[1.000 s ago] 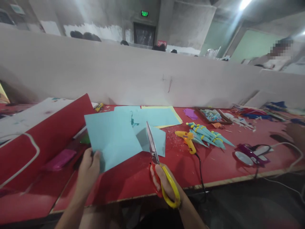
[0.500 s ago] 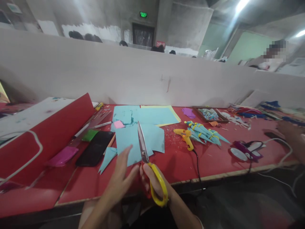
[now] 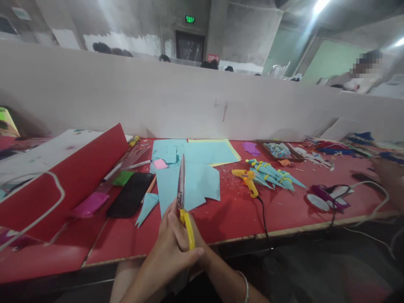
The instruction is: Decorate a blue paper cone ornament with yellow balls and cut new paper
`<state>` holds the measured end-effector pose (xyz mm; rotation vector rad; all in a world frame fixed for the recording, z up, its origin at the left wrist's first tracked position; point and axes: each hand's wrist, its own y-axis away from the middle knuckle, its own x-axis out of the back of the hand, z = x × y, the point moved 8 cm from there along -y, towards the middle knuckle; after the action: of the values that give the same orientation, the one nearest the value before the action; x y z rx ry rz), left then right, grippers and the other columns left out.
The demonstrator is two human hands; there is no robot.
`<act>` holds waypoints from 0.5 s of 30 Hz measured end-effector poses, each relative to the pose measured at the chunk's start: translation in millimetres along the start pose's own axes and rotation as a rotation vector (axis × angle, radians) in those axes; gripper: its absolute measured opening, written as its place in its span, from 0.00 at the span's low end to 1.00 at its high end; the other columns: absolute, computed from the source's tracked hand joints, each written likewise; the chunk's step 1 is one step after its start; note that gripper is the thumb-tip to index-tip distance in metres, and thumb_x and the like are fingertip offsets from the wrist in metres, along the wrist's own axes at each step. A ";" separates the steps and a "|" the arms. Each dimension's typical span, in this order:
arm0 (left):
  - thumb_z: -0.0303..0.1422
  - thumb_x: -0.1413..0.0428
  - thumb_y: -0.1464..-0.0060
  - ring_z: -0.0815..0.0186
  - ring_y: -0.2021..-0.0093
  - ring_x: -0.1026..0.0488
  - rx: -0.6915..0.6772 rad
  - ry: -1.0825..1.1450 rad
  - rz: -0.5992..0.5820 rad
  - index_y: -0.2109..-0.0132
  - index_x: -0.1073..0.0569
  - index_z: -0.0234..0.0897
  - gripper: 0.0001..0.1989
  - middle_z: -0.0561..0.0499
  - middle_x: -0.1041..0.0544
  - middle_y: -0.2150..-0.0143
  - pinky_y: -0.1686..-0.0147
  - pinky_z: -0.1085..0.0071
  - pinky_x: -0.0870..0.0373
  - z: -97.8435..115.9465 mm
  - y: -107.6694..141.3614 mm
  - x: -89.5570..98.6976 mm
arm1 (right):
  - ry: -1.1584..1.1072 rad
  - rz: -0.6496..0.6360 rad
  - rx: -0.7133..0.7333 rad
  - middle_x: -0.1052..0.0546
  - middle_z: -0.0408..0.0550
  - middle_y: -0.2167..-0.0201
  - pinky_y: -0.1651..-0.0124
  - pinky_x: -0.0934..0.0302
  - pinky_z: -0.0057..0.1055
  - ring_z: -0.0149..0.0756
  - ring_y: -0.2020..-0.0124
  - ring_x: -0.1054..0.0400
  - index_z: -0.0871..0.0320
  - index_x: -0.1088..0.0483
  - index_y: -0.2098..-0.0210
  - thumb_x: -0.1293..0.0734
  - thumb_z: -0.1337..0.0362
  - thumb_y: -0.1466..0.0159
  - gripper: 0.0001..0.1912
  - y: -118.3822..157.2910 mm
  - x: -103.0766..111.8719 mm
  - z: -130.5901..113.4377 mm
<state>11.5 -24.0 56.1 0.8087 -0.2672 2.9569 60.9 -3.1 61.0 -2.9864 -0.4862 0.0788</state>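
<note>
Scissors with yellow handles point away from me, their blades together, over light blue paper sheets. My right hand is wrapped round the handles, partly hidden behind my left hand. My left hand lies against the handles and my right hand, its fingers pressed round them. A folded blue paper piece rests left of the hands, beside a black phone-like object. The yellow glue gun lies to the right, near several blue paper cones with yellow bands.
A red panel leans at the left. Behind the table stands a white partition. At the right are a tray of scraps, a purple device with cables, and another person's arm.
My left hand has moved right and closed round the scissor handles and my right hand. The scissors have turned more upright in the view and shifted slightly left.
</note>
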 end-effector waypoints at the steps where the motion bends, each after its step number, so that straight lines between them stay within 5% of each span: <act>1: 0.36 0.42 0.65 0.49 0.39 0.52 -0.001 -0.024 -0.005 0.38 0.58 0.43 0.48 0.41 0.49 0.40 0.46 0.50 0.46 -2.6 2.0 0.3 | -0.012 0.003 -0.006 0.36 0.46 0.78 0.73 0.39 0.33 0.37 0.75 0.38 0.57 0.36 0.69 0.41 0.47 0.45 0.19 -0.9 -1.6 0.8; 6: 0.41 0.45 0.63 0.50 0.43 0.45 0.062 -0.074 0.035 0.39 0.57 0.35 0.45 0.37 0.44 0.44 0.48 0.53 0.42 -23.9 -0.1 24.8 | -0.040 -0.152 -0.052 0.32 0.46 0.76 0.71 0.39 0.30 0.34 0.73 0.36 0.59 0.34 0.64 0.39 0.50 0.45 0.19 -6.4 -16.0 6.4; 10: 0.44 0.47 0.62 0.49 0.44 0.45 0.132 -0.346 0.236 0.41 0.52 0.30 0.43 0.36 0.42 0.47 0.48 0.52 0.45 -29.0 -22.6 93.9 | 0.296 -0.214 0.066 0.30 0.50 0.59 0.56 0.40 0.32 0.36 0.58 0.35 0.59 0.35 0.55 0.40 0.59 0.43 0.17 -14.3 -5.4 5.1; 15: 0.47 0.46 0.60 0.42 0.43 0.47 0.353 -0.710 0.373 0.41 0.50 0.29 0.43 0.35 0.40 0.48 0.49 0.51 0.46 -48.6 -56.9 177.9 | 1.016 -0.122 0.152 0.42 0.56 0.43 0.42 0.54 0.43 0.45 0.40 0.54 0.61 0.46 0.44 0.41 0.73 0.44 0.28 -25.4 27.1 16.1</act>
<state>-159.6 43.7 114.2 2.0488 0.0985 2.9381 77.5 31.1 47.2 -2.3901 -0.4663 -1.2508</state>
